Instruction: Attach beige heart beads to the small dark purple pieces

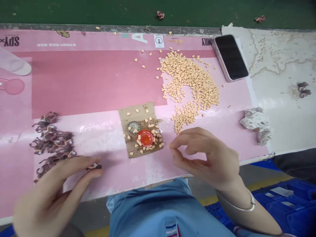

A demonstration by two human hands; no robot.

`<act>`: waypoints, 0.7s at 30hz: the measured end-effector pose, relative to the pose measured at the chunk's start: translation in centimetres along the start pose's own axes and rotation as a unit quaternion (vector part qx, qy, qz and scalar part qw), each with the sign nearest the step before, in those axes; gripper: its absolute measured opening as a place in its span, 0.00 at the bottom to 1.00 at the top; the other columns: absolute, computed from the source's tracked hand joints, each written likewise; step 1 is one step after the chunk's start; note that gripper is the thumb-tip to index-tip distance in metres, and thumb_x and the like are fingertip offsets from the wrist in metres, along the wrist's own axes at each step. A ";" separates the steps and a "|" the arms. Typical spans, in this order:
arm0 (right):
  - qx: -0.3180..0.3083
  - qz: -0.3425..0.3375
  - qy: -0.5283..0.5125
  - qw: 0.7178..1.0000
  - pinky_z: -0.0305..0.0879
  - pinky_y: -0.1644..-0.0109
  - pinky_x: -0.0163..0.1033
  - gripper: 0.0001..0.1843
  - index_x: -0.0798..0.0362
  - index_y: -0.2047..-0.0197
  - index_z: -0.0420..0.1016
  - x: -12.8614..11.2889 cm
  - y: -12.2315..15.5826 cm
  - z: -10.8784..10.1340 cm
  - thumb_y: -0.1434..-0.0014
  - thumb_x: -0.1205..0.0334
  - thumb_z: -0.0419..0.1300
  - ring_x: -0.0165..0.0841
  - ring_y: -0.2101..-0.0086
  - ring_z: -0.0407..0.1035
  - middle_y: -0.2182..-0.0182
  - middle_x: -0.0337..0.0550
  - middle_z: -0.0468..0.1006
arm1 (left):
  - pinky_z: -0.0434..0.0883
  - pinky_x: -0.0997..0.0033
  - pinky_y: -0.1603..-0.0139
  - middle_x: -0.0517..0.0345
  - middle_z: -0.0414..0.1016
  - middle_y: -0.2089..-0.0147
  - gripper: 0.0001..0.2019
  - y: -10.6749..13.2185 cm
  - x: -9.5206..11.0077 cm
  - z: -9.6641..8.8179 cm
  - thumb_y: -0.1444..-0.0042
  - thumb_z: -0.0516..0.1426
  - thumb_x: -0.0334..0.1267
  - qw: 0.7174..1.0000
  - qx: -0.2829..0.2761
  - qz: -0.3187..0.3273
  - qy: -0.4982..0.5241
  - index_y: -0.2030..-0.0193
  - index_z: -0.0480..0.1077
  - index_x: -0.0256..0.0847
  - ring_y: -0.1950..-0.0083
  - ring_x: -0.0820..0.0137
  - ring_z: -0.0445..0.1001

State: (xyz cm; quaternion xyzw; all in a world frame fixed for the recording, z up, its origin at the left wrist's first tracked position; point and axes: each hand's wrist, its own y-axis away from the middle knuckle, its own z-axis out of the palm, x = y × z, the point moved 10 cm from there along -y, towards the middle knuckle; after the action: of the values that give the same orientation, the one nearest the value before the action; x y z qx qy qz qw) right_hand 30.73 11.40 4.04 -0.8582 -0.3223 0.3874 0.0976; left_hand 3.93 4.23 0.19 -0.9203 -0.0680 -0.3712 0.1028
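My left hand (56, 194) pinches a small dark brown figure (95, 166) between thumb and forefinger, low over the pink sheet. Beside it lies a pile of similar dark figures (55, 141), some with light bands. My right hand (206, 154) is closed in a pinch just right of the cardboard piece (133, 153); a pale speck shows at its fingertips, too small to name. On the cardboard sit a red cap (145, 138) with shiny orange-red liquid, a grey crimped bottle cap (133, 127) and several scattered beige pieces (154, 131).
A large heap of small beige pieces (190, 75) spreads over the pink sheet (98, 75). At the back right lies a phone (230, 57). Crumpled white tissue (256, 123) rests at the right. Blue crates (283, 207) stand below the table edge.
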 end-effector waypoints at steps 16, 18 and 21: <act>-0.083 -0.115 0.109 0.984 0.76 0.58 0.39 0.12 0.50 0.59 0.66 -3.8 -2.2 3.5 0.30 0.77 0.57 0.33 0.63 0.75 0.68 0.39 0.81 | 0.74 0.87 0.44 0.68 0.84 0.52 0.15 -0.1 2.2 1.3 0.37 0.61 0.24 0.992 -0.009 0.090 0.091 0.50 0.79 0.48 0.50 0.80 0.81; -0.088 -0.108 0.108 0.984 0.77 0.57 0.38 0.12 0.50 0.60 0.67 -3.7 -2.3 3.5 0.31 0.77 0.57 0.33 0.63 0.76 0.68 0.39 0.81 | 0.73 0.86 0.41 0.67 0.83 0.51 0.16 -0.4 2.8 1.6 0.37 0.60 0.21 0.990 -0.006 0.099 0.100 0.50 0.78 0.47 0.48 0.80 0.79; -0.099 -0.066 0.079 0.990 0.79 0.57 0.38 0.12 0.48 0.61 0.67 -3.1 -2.6 3.3 0.31 0.76 0.59 0.33 0.62 0.78 0.66 0.38 0.82 | 0.74 0.84 0.42 0.66 0.82 0.50 0.17 -0.3 4.1 2.5 0.37 0.60 0.19 0.978 -0.032 0.120 0.169 0.49 0.78 0.46 0.47 0.79 0.79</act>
State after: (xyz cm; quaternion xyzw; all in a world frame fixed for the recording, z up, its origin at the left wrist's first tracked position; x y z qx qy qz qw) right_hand 25.59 11.18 4.77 -0.8684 -0.4066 0.2768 0.0628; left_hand 8.50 5.34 1.36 -0.8484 0.0734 -0.5085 0.1276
